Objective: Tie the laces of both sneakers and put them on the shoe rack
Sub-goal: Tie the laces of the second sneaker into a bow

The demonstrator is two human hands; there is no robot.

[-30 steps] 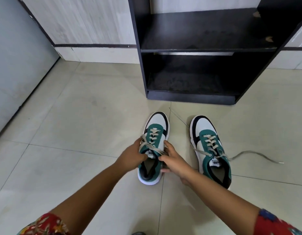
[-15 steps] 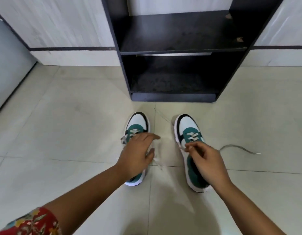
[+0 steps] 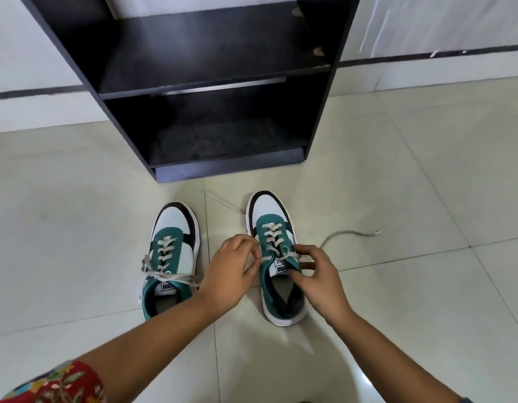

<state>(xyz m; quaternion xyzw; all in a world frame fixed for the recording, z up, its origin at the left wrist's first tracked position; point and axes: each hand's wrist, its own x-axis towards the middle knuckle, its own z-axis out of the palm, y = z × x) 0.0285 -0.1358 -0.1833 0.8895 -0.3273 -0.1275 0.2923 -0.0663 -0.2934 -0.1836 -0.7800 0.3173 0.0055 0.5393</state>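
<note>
both hands [image 3: 318,274] grip right sneaker's laces [image 3: 276,242]

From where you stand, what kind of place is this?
Probably a home entryway or hallway: a black shoe rack stands against the wall on a pale tiled floor, with two green sneakers in front of it.

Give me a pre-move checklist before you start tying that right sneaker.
1. Left sneaker lace knotted: ok.
2. Both hands at the right sneaker: left hand and right hand, ok.
3. Each hand holds a lace end: cannot tell.
4. Right sneaker laces gathered in: not ok, loose lace end trails on the floor.
5. Shoe rack shelves free: ok.
</note>
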